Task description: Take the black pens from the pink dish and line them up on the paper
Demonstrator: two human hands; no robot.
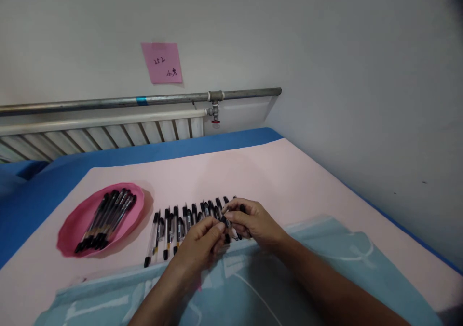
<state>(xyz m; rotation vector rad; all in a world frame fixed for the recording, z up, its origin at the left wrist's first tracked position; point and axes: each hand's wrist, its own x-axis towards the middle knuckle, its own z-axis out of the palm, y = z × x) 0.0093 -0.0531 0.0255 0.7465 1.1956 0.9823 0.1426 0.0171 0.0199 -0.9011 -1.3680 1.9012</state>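
My left hand (205,237) and my right hand (255,220) meet over the right end of a row of pens. Both are closed, with fingertips pinched around a pen (224,218) whose dark part shows between them; the fingers hide most of it. Left of my hands, clear-barrelled pens (167,234) with black ends lie side by side. Separate black caps (181,228) lie among them. Some pens at the right end are partly covered by my hands.
A pink oval dish (67,234) holding several black-capped pens (108,217) sits at the left. A pale blue cloth (325,268) covers the near edge of the pink surface (253,171). Behind stand a radiator (130,130) and a metal pipe (173,98) against the wall.
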